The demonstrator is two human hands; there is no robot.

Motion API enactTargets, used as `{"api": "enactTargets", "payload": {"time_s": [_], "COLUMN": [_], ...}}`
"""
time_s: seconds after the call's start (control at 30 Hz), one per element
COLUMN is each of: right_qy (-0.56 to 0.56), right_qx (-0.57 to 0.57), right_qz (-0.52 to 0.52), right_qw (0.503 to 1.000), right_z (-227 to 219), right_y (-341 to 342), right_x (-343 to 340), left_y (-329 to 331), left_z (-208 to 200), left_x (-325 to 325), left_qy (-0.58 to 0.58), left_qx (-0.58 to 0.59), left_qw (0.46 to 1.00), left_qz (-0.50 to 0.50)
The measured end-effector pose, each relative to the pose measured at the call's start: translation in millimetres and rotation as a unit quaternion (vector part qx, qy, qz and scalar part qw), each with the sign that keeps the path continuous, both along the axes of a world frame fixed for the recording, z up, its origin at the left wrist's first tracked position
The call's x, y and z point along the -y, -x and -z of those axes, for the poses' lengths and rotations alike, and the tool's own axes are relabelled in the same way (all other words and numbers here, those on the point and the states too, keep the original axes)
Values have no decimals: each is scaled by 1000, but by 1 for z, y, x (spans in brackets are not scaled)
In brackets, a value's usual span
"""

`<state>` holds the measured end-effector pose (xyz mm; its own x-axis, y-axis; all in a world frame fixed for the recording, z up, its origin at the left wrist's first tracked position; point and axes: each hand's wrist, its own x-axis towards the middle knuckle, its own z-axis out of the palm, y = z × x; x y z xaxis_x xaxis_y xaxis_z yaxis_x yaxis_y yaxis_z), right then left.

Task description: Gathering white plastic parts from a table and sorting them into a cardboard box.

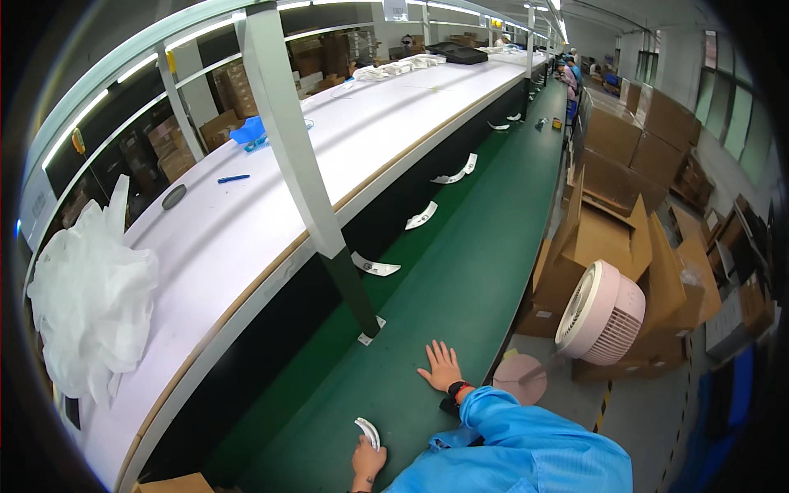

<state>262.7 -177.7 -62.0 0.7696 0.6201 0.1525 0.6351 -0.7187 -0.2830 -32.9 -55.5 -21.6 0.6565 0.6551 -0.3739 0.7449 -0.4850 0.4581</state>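
Observation:
My left hand [366, 463], low in the view, is closed around one end of a curved white plastic piece [371, 430]. Its free end points up and away from the hand. My right hand [442, 368] lies flat with fingers spread on the green conveyor belt [472, 275], and nothing is in it. A dark band and a red one circle that wrist. Along the belt's left side lie more curved white pieces, among them one near the post [376, 265], another beyond it [422, 216] and a longer one [457, 170] farther off.
A long white table [246, 234] runs along the left, carrying a heap of white plastic bags [94, 296] and a blue pen [234, 178]. A grey post [289, 131] rises at the table's edge. On the right stand a pink fan [604, 316] and cardboard boxes [612, 135]. Co-workers sit far off.

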Motion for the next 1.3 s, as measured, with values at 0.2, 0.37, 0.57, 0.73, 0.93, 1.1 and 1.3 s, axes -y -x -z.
{"api": "enactTargets", "payload": {"time_s": [0.2,0.37,0.57,0.73,0.93,1.1,1.3], "right_qy": [1,-3,9,8,-4,-15,-21], "right_qx": [0,23,30,54,58,43,55], "right_qz": [1,6,2,18,6,13,23], "right_qw": [1000,1000,999,998,998,999,998], "right_z": [-6,-4,-4,-6,-11,-13,-11], "right_y": [-1,1,2,3,10,7,1], "right_x": [2,4,-1,0,-4,-5,-6], "left_y": [-2,-2,7,5,13,-2,-9], "left_z": [4,4,30,23,29,-12,-13], "left_x": [-4,-8,-13,-16,-17,-14,-15], "left_qy": [-6,15,17,25,42,65,75], "left_qx": [12,13,59,45,50,17,11], "left_qw": [1000,999,998,998,998,998,997], "left_qz": [15,25,16,28,8,-10,-19]}}
